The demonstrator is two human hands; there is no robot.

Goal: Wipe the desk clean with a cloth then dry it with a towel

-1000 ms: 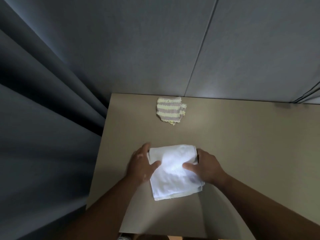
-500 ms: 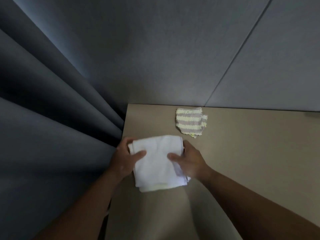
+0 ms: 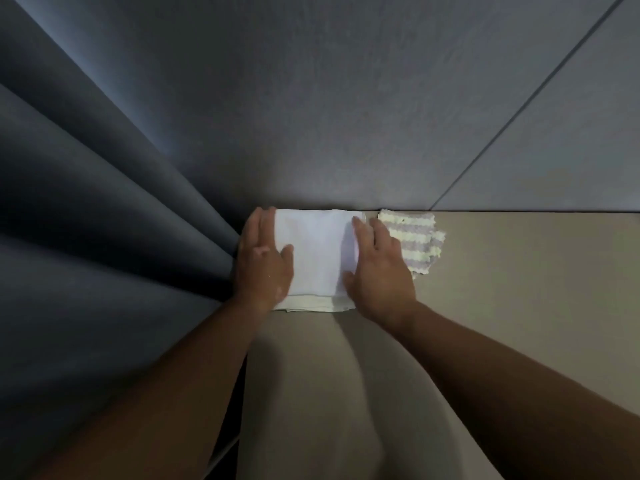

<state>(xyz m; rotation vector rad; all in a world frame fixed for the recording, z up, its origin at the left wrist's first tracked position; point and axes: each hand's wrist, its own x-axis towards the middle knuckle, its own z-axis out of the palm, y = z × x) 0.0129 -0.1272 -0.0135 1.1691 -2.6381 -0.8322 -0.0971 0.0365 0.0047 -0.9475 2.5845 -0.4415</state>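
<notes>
Step in hand: I judge this to be the drying pass. The white towel [image 3: 318, 258] is under both hands and the striped cloth [image 3: 417, 237] lies set aside, which suggests the wiping is done.
Towel: folded into a thick square and lying flat on the surface [image 3: 519, 289] at its back left corner, mid-frame. Its far edge meets the foot of the wall [image 3: 346, 116] and its left side reaches the surface's edge beside the curtain [image 3: 86, 202].
Left hand [image 3: 263, 261]: spread flat with straight fingers along the towel's left edge, thumb on top of the fabric. It is pressing, not gripping.
Right hand [image 3: 377, 268]: also flat and wide, fingers pointing toward the wall, palm on the towel's right side, nothing pinched.
Cloth: crumpled, just right of the towel against the back edge. The right hand overlaps its left border in my view, and I cannot tell whether they touch.
Surface: beige, running to the right and down to the bottom of the frame. I cannot see from here whether it is damp.
Next move: I would draw the towel toward the bottom of the frame or sweep it right, both palms down for even pressure. Going right, the cloth sits in the path and needs shifting first.
Risk: the folded layers may slide apart under an uneven push.
</notes>
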